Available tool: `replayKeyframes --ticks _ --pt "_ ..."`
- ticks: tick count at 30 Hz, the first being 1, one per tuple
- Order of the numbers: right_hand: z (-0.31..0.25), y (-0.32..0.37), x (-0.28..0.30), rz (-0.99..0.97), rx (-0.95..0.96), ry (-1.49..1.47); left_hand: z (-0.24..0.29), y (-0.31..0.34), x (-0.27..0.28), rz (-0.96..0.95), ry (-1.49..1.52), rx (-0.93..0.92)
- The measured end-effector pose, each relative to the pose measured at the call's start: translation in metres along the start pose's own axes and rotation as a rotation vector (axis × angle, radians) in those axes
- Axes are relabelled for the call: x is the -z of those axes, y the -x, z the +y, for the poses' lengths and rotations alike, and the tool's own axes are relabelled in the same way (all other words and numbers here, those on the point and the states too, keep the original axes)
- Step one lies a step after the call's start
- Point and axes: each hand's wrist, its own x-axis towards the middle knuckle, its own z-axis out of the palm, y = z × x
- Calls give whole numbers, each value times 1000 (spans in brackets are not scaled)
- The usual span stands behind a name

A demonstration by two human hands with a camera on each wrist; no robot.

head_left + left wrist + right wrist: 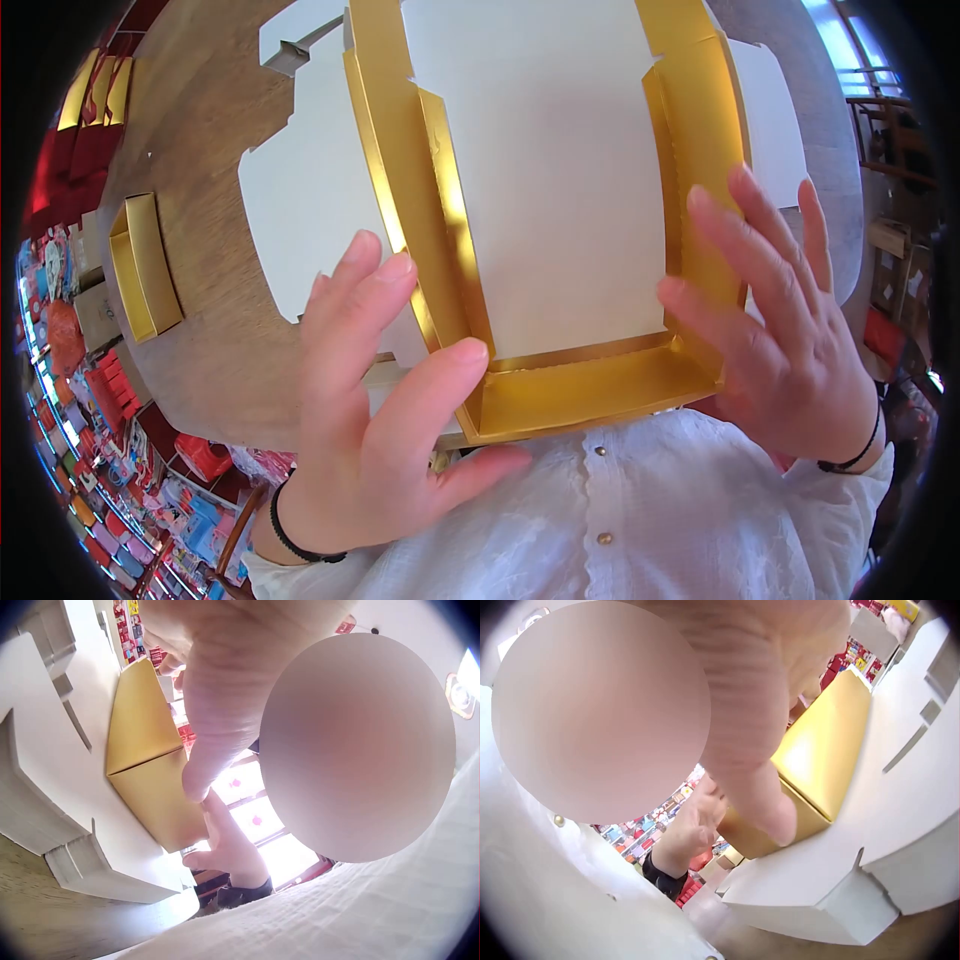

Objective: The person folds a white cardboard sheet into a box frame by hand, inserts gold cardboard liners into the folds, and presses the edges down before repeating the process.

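Observation:
A partly folded box with gold walls [590,395] and a white inner panel [560,180] lies in front of the person in the head view. At its near left corner is the left hand [375,430], fingers spread, index fingertip at the gold wall's edge. The right hand [790,330] is at the right gold wall, fingers extended and spread along it. In the left wrist view the left hand [232,682] is beside the gold outer corner [150,765]. The right wrist view has the right hand's thumb [769,802] against the gold side [825,750].
White cardboard flaps [310,190] extend left of the gold walls on the wooden table [200,380]. A small gold open box [145,265] stands at the table's left. Red and gold items [95,100] are at the upper left, and colourful goods fill the lower left.

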Motion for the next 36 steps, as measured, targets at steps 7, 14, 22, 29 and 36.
replayKeyframes --ticks 7,14,22,29,36 --pt "24 -20 -8 292 -74 185 21 -9 -7 -32 -159 50" --pt "43 -40 -20 475 35 366 24 -15 -14 -103 -282 -32" --pt "16 -13 22 550 46 399 32 19 20 338 -303 -31" --pt "-87 -31 8 490 -48 -617 33 34 0 450 20 -24" --pt "-29 7 19 330 90 -408 -14 49 0 63 66 17"
